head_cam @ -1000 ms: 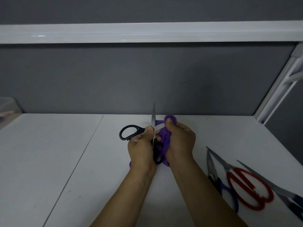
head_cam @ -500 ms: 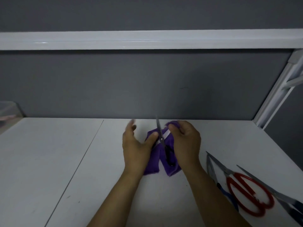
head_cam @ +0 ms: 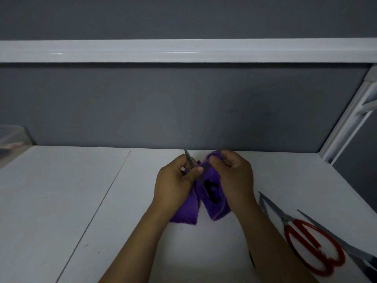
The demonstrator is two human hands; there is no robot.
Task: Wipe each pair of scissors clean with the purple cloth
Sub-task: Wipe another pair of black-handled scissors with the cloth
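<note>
The black-handled scissors (head_cam: 212, 190) are held over the middle of the white table (head_cam: 81, 201), wrapped in the purple cloth (head_cam: 186, 213). One blade points up and away between my hands; the black handle shows low in the folds. My left hand (head_cam: 175, 184) pinches that blade through the cloth. My right hand (head_cam: 234, 176) grips the cloth bunched over the other blade. Cloth ends hang down to the table below both hands.
Red-handled scissors (head_cam: 314, 246) lie on the table at the right, blades pointing away. Another pair's blade (head_cam: 334, 240) lies beside them toward the right edge. A clear container (head_cam: 12, 137) stands at the far left. A grey partition wall rises behind the table.
The scissors were turned so the black handle went from my left hand's side down into the cloth. My left hand let go, opened, then pinched the upright blade through the cloth.
</note>
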